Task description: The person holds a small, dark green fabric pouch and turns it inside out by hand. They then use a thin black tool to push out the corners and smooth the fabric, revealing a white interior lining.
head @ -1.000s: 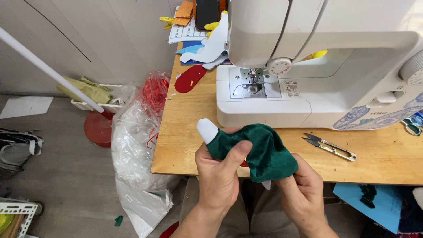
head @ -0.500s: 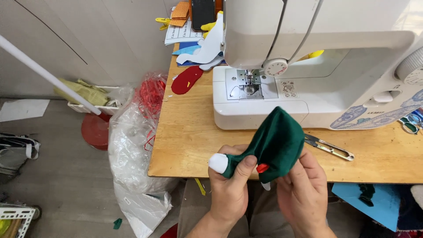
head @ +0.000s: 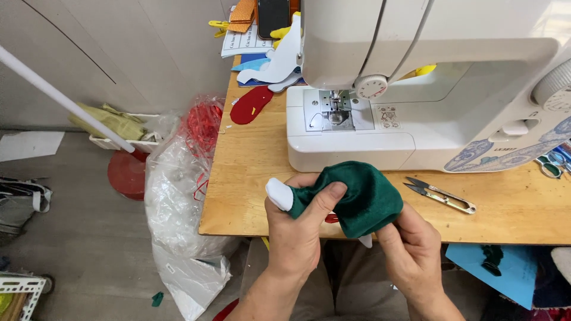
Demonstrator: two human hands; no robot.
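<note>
Hands: left hand (head: 300,223), right hand (head: 410,244) grip green fabric piece (head: 360,199).

A white sewing machine (head: 428,89) stands on the wooden table (head: 250,178), its needle plate bare. Just right of its base lie small metal thread snips (head: 441,195). Behind, at the table's far end, a red felt cut-out (head: 251,105) lies beside white and blue cut shapes (head: 275,64) — a loose heap. Left of the table slumps a clear plastic bag (head: 178,202) (red cord spilling at its top), near a red stool (head: 128,173).
</note>
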